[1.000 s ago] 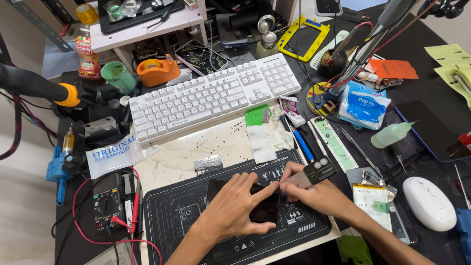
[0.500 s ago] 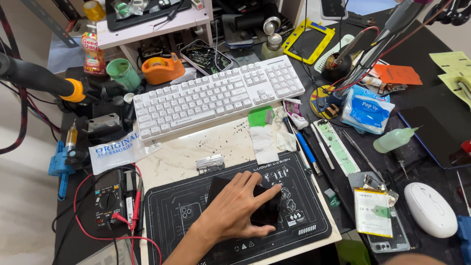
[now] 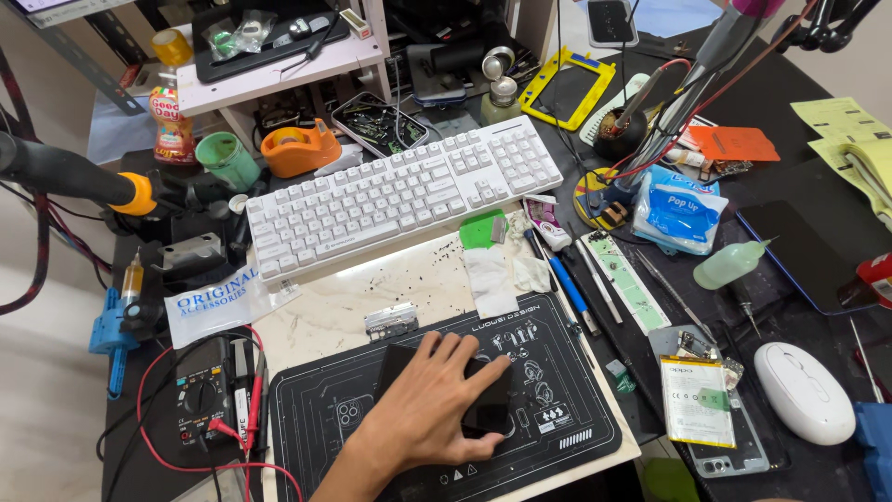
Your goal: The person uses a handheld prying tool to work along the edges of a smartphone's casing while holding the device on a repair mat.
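Note:
My left hand (image 3: 432,404) lies flat, fingers spread, on a black phone (image 3: 493,411) and presses it down onto a dark printed work mat (image 3: 325,423). The phone rests face down or screen dark; most of it is hidden under my palm, with only its right end and upper left corner showing. My right hand is out of view. A small metal part (image 3: 391,321) lies just beyond the mat's far edge.
A white keyboard (image 3: 400,195) stands behind the mat. An opened phone with its battery (image 3: 699,402) and a white mouse (image 3: 804,392) are at the right. A multimeter (image 3: 201,400) with red leads is at the left. Tweezers and a blue pen (image 3: 567,284) lie right of the mat.
My right hand, which held a small dark piece at the phone's right end, has pulled away and left the view. My left hand stays pressed on the phone.

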